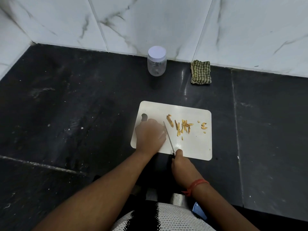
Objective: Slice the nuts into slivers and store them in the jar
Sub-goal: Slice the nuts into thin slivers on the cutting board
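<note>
Head view showed the left hand (150, 135) curled low on the cutting board (196, 147), apparently pinning a nut I could not see. The right hand (179, 161), below center, gripped the knife (168, 136) by its handle, blade running up-left against the left fingers. Cut slivers (183, 126) lay right of the blade; the lidded jar (156, 64) stood well apart toward the top.

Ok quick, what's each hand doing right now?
Left hand: fingers curled down on the cutting board by the blade; whether it holds a nut cannot be told.
Right hand: gripping the knife.
</note>
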{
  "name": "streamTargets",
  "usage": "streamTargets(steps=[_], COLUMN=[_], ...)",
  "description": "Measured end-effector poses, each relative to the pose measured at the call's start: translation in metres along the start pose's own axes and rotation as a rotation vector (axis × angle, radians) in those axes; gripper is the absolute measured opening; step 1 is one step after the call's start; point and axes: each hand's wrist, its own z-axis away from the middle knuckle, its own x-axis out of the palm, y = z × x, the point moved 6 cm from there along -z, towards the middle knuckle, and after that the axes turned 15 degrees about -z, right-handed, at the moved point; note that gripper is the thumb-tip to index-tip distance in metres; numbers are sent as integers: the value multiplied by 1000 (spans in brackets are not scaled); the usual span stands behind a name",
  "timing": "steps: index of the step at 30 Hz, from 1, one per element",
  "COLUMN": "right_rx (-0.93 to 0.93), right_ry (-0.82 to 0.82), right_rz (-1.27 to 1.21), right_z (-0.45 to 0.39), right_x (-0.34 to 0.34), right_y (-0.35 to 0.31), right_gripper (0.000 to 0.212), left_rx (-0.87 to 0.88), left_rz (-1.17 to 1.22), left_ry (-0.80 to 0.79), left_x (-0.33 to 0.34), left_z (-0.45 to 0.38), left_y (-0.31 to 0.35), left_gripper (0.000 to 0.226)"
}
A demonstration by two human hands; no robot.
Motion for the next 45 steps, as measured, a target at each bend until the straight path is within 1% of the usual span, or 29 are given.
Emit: streamTargets(steps=[5,17,21,25,29,39,42,45], right_rx=[6,31,44,18,25,41,43,23], right_ry=[11,3,8,-2,20,21,12,42], right_rz=[-23,-35,-46,16,49,27,39,27], right_z=[-15,5,11,10,1,13,9,-3], right_x=[-6,8,7,6,2,7,7,0], right_y=[-10,15,20,12,6,18,12,1], right_gripper=[10,7,13,13,10,20,15,9], left_rx=[-11,-38,-43,-20,-14,-45,-40,-54], left_rz=[21,12,12,7,4,15,0,28], left_ry=[-16,-35,-38,-37,-73,-68,-59,-65], left_x=[0,-1,-2,-2,-1,-3,-2,-2], left_z=[-2,1,0,-1,-4,0,0,-1], left_y=[2,3,3,1,3,4,1,3], left_gripper=[20,24,21,20,20,20,19,19])
